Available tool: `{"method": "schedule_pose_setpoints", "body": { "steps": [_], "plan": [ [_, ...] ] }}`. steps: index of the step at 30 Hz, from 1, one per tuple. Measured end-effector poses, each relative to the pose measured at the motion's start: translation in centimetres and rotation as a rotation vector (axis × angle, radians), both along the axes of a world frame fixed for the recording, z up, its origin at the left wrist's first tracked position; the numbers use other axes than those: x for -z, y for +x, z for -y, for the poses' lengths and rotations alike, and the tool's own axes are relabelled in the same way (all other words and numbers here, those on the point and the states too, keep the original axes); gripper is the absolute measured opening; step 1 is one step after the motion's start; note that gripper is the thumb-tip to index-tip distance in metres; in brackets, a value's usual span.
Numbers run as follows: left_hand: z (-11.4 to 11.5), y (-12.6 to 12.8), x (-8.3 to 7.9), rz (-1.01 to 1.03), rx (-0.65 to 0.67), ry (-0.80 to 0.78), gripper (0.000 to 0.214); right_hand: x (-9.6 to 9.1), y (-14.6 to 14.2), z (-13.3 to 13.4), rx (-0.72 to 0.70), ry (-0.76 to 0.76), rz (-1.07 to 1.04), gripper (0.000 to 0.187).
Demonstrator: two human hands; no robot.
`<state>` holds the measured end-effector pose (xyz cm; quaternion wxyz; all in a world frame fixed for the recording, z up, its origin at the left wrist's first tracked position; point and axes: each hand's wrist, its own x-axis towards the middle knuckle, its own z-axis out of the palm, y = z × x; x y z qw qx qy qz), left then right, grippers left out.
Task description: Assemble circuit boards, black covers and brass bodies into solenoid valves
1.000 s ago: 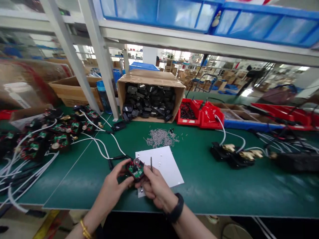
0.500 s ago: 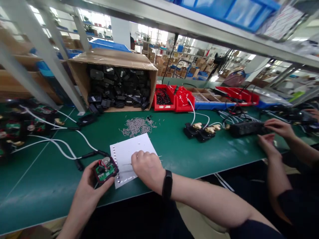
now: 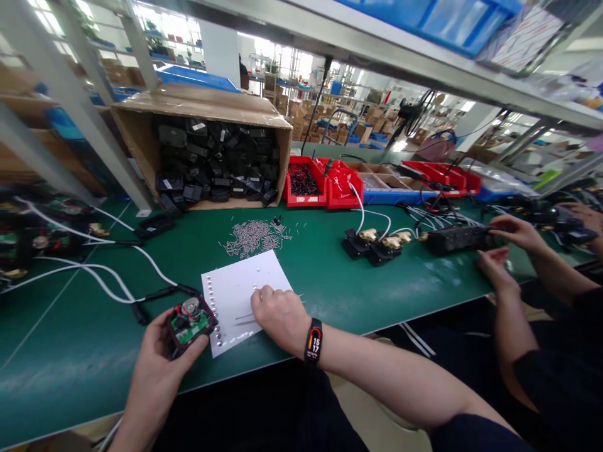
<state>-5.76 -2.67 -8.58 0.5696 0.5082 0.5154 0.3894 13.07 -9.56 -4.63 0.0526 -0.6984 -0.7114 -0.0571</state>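
Note:
My left hand [image 3: 160, 361] is wrapped round an open black housing with a green circuit board [image 3: 191, 324], red wires and a round silver part inside. Its open side faces up, at the lower left edge of a white sheet [image 3: 242, 282]. Over the sheet, my right hand [image 3: 281, 317] is closed in a fist. A thin metal tool [image 3: 244, 317] pokes out of that fist to the left; the rest of it is hidden by the fingers. Small shiny round pieces [image 3: 210, 289] line the sheet's left edge. Behind the sheet lies a heap of small metal pins or screws [image 3: 254, 237].
A cardboard box [image 3: 202, 100] of black housings stands at the back, beside red bins [image 3: 306, 199]. White-cabled units lie at left [image 3: 47, 238] and brass-fitted black units [image 3: 372, 245] at right. A co-worker's hands [image 3: 506, 251] touch a black part. A shelf [image 3: 282, 41] crosses overhead.
The view has shifted slightly, so most things sit a little further left. My right hand has turned a little, and its wristband screen is now lit. Both hands keep their holds.

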Motion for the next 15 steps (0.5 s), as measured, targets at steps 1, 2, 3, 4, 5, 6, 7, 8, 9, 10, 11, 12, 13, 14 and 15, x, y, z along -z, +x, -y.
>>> {"method": "schedule_pose_setpoints", "body": {
  "steps": [1,2,3,4,5,6,7,8,9,10,11,12,13,14,15],
  "plan": [
    [0.0,-0.1,-0.3,0.049,-0.034,-0.022,0.068,-0.3,0.3,0.1,-0.009,0.013,-0.044,0.018],
    [-0.1,-0.4,-0.6,0.114,-0.076,-0.064,0.064,-0.6,0.6,0.3,-0.020,0.033,-0.098,0.019],
    [-0.2,-0.8,-1.0,0.185,-0.130,-0.127,0.060,-1.0,1.0,0.6,-0.032,0.057,-0.157,0.025],
    [-0.4,-1.3,-1.3,0.251,-0.185,-0.205,0.058,-1.5,1.4,0.9,-0.038,0.087,-0.206,0.033],
    [-0.6,-2.0,-1.6,0.297,-0.227,-0.286,0.060,-1.8,1.8,1.3,-0.024,0.132,-0.279,0.043],
    [-0.8,-2.8,-1.9,0.316,-0.236,-0.354,0.066,-1.9,2.1,1.7,0.013,0.187,-0.389,0.052],
    [-1.0,-3.5,-2.2,0.311,-0.194,-0.387,0.070,-1.9,2.2,2.1,0.083,0.250,-0.561,0.060],
    [-1.2,-4.2,-2.5,0.282,-0.101,-0.365,0.071,-1.6,2.2,2.4,0.171,0.294,-0.787,0.066],
    [-1.3,-4.6,-2.9,0.226,0.052,-0.296,0.067,-1.2,1.9,2.5,0.270,0.307,-1.050,0.070],
    [-1.4,-4.9,-3.3,0.143,0.233,-0.189,0.059,-0.6,1.5,2.4,0.364,0.294,-1.313,0.072],
    [-1.6,-4.9,-3.7,0.045,0.409,-0.064,0.049,0.1,0.9,2.1,0.429,0.259,-1.527,0.073],
    [-1.7,-4.7,-4.2,-0.057,0.558,0.056,0.040,0.8,0.2,1.5,0.444,0.220,-1.638,0.073],
    [-1.9,-4.4,-4.5,-0.150,0.667,0.147,0.036,1.4,-0.4,0.6,0.418,0.197,-1.665,0.071],
    [-2.2,-4.0,-4.8,-0.219,0.735,0.201,0.034,1.8,-0.9,-0.4,0.362,0.195,-1.627,0.067],
    [-2.5,-3.6,-5.0,-0.251,0.768,0.223,0.034,2.2,-1.3,-1.5,0.289,0.207,-1.548,0.060]
  ]
}}
